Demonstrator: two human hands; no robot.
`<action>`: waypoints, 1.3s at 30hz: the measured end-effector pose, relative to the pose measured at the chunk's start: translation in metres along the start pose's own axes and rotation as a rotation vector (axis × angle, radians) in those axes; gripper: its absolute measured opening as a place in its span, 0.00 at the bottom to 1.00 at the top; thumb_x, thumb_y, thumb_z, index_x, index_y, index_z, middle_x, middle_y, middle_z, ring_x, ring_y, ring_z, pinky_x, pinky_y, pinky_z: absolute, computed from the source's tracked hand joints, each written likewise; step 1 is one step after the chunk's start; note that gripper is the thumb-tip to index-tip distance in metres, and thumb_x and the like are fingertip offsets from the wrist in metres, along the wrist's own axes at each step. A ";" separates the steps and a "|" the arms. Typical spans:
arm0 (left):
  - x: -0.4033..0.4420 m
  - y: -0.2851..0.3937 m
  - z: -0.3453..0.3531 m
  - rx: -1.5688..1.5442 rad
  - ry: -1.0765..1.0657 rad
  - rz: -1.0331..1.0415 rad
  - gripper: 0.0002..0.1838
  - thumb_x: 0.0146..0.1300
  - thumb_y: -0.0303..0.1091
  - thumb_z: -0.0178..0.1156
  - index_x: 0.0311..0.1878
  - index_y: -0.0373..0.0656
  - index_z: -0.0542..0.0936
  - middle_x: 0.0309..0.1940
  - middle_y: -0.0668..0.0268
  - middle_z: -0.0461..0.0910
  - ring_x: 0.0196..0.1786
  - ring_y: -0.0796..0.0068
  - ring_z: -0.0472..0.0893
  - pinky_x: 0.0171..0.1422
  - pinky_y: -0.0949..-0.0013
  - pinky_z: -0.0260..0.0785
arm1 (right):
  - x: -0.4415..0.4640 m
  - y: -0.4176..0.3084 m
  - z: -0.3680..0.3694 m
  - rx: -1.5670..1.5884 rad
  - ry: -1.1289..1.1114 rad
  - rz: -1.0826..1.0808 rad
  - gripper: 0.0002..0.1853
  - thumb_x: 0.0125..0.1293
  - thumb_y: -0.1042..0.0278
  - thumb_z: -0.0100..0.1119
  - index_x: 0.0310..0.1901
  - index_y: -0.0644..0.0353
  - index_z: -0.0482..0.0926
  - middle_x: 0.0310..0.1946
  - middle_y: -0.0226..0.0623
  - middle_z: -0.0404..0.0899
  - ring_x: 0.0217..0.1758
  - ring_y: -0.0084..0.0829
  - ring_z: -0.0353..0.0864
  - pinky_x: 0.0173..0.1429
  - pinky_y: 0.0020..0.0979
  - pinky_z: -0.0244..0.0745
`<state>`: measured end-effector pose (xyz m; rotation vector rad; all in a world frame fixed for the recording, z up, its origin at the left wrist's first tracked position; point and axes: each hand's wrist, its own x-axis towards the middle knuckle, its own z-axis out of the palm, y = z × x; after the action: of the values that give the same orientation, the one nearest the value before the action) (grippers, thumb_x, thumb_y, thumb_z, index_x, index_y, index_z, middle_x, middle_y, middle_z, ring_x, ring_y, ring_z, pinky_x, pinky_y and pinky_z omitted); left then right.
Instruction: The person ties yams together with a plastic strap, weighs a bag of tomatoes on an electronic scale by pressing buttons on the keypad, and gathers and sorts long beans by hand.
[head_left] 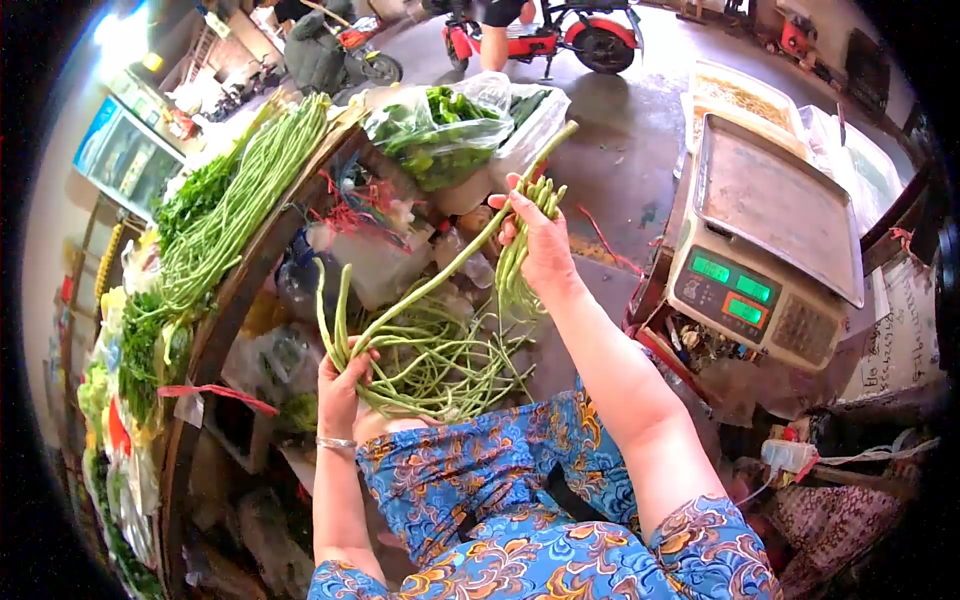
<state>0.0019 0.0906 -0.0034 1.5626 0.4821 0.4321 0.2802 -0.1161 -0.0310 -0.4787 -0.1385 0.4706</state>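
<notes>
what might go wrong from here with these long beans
The long bean stretched between the left hand and right hand might snap if pulled hard.
The bunch in the right hand looks untied, so beans could slip out if the grip loosens.
The loose pile by the lap is tangled, so lifting one bean may drag others off.

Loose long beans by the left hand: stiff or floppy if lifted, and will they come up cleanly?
Probably floppy: the loose long beans are thin and many lie curved. They may snag on one another, since they cross in a tangle.
</notes>
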 end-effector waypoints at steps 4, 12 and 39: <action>0.002 -0.014 -0.010 -0.086 0.075 -0.013 0.12 0.65 0.23 0.60 0.52 0.39 0.79 0.36 0.63 0.83 0.28 0.82 0.74 0.32 0.80 0.67 | 0.002 -0.013 -0.001 -0.036 0.027 -0.131 0.16 0.70 0.70 0.57 0.58 0.59 0.74 0.39 0.43 0.83 0.23 0.19 0.71 0.27 0.22 0.69; 0.008 -0.031 -0.027 -0.239 0.101 -0.014 0.12 0.66 0.24 0.60 0.53 0.39 0.79 0.37 0.62 0.83 0.28 0.80 0.75 0.32 0.78 0.69 | 0.001 -0.030 -0.002 -0.073 0.055 -0.197 0.14 0.71 0.69 0.55 0.56 0.60 0.75 0.36 0.43 0.82 0.24 0.21 0.72 0.28 0.23 0.70; 0.053 -0.071 0.013 -0.161 0.130 0.071 0.07 0.66 0.24 0.60 0.46 0.41 0.81 0.37 0.68 0.82 0.31 0.83 0.76 0.36 0.77 0.71 | -0.011 0.011 0.001 -0.382 -0.149 0.193 0.09 0.62 0.71 0.68 0.42 0.59 0.79 0.30 0.29 0.78 0.27 0.21 0.76 0.31 0.23 0.72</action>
<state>0.0501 0.1105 -0.0763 1.4047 0.4802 0.6156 0.2653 -0.1123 -0.0355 -0.8365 -0.3308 0.6735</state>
